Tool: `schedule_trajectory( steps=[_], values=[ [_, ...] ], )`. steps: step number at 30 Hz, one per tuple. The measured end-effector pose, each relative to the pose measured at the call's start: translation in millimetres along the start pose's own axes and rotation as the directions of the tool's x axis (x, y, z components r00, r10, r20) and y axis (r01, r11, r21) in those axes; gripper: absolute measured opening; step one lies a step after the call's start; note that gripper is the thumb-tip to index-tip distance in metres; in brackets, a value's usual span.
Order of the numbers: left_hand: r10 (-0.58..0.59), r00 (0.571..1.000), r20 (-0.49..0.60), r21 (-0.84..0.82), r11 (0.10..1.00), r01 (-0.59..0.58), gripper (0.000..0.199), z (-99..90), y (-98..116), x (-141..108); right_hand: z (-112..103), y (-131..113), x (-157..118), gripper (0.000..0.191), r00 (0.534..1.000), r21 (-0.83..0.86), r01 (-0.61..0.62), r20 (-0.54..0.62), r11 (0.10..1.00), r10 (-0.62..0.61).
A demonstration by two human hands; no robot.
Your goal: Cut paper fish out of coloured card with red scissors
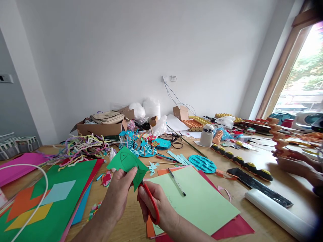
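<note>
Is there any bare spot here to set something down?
Bare wood shows below the scissors, between the left forearm and the light green paper, and between the black-and-yellow strip and the other person's hands. Crowded: the back, around the cardboard box, and the left, around the large green sheet.

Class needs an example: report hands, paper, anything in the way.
Left hand: holding green paper piece, fish outline drawn. Right hand: red-handled scissors at paper's edge. Paper hides scissor tips; obstruction there unclear.
</note>
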State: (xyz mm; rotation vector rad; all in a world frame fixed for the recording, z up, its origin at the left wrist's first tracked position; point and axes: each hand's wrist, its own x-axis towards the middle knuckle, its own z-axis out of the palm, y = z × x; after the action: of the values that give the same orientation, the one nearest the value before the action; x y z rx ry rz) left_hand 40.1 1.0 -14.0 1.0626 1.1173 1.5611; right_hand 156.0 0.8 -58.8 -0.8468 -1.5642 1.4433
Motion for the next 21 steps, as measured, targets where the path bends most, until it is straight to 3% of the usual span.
schedule_trajectory(
  steps=[8, 14, 21],
  values=[
    [-0.030, 0.997, 0.064, -0.070, 0.997, 0.034, 0.039, 0.3, 0.7, -0.8, -0.4, 1.3, 1.6, 0.056, 1.000, 0.024, 0.018, 0.008, 1.000, -0.018],
    [0.012, 1.000, 0.024, -0.019, 1.000, -0.012, 0.034, -3.1, 1.1, 0.2, 0.1, -1.1, -0.2, 0.057, 1.000, 0.032, 0.010, 0.017, 0.999, -0.010],
    [-0.017, 0.997, 0.081, 0.008, 1.000, 0.017, 0.030, -1.5, 4.8, -1.3, -0.2, -2.2, 0.4, 0.055, 1.000, 0.044, 0.008, 0.026, 0.999, -0.009]
  ],
)
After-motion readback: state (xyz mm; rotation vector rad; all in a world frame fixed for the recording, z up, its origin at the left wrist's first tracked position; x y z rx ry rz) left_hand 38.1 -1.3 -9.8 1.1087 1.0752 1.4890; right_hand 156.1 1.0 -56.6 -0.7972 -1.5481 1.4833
